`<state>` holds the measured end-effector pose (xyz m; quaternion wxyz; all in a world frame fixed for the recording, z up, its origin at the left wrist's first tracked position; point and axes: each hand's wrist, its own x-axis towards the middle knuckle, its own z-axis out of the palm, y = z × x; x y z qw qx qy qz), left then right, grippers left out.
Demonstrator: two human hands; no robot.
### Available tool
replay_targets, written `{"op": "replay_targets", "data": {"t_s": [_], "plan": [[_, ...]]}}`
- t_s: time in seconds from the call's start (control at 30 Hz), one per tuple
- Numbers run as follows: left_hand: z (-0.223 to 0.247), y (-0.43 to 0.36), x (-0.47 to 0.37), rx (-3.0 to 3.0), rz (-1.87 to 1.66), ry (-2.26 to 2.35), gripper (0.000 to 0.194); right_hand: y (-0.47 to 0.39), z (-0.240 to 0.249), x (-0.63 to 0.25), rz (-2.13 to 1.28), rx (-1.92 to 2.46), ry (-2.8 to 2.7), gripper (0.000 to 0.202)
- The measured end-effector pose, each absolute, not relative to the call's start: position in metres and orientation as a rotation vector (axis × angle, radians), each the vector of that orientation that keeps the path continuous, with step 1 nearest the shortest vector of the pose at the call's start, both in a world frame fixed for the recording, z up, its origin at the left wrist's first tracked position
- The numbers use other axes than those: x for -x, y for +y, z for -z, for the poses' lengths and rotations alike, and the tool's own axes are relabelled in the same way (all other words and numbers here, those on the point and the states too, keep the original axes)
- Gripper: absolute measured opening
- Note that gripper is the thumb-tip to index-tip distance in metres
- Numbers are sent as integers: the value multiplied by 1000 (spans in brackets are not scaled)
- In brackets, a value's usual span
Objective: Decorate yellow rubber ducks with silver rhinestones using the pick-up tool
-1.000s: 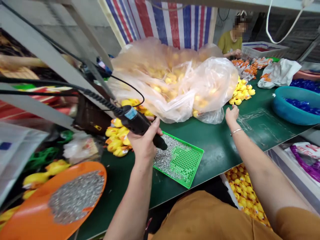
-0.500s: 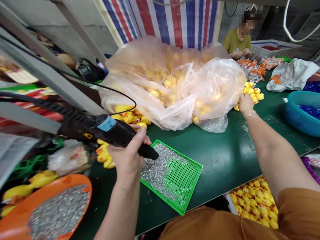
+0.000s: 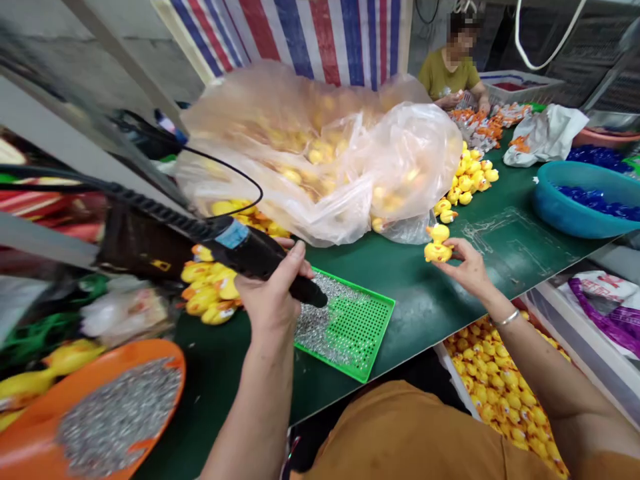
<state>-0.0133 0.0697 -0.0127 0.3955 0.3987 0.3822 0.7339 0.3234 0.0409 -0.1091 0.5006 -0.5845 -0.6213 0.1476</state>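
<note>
My left hand [image 3: 273,287] is wrapped round a black electric screwdriver [image 3: 250,250], its tip pointing right and down over a green perforated tray [image 3: 367,323]. Small silvery screws [image 3: 315,327] cover the tray's left part. Between the thumb and fingers of my right hand [image 3: 467,267] is a yellow rubber duck [image 3: 438,244], held upright above the green table [image 3: 415,293]. Beyond it lies a pile of similar ducks [image 3: 467,177] by the plastic bag. More ducks [image 3: 207,287] lie left of the screwdriver.
A large translucent bag of ducks [image 3: 320,167] fills the table's back. An orange scoop [image 3: 170,357] of silvery pieces is at lower left, a blue basin [image 3: 560,200] at right. Below the table edge stands a bin of ducks [image 3: 493,373]. A co-worker [image 3: 450,73] sits at the far end.
My right hand has come back from the duck pile with one duck in its fingers. My left hand still grips the screwdriver over the tray. The view has shifted to the right.
</note>
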Motion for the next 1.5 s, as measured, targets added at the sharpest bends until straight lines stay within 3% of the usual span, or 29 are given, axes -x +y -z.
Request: {"op": "replay_targets", "data": {"t_s": [0.1,0.3,0.5,0.77,0.83,0.97,1.07,1.23,1.5], "plan": [[12,64,11,-1028,-1839,953,25,15,105,-287,-578,1332,-1504,45],[14,59,11,-1072,-1816,907,26,12,94,-245,-638,1246,-1317,44],[27,55,14,-1159,-1774,912,28,17,88,-216,-1362,917,-646,47],[38,55,5,-1157,-1870,939,32,3,77,-199,-1790,949,-420,78],[40,55,3,-1153,-1865,929,34,-3,76,-197,-1832,948,-431,77],[43,55,-1,-1153,-1844,961,38,-11,75,-192,-1855,925,-484,45],[45,56,-3,-1159,-1829,1001,41,-12,78,-188,-1880,980,-518,35],[46,55,-4,-1172,-1848,983,40,-8,80,-183,-1907,963,-503,50],[46,52,-9,-1180,-1847,1031,38,-6,75,-168,-1895,1037,-491,53]]}}
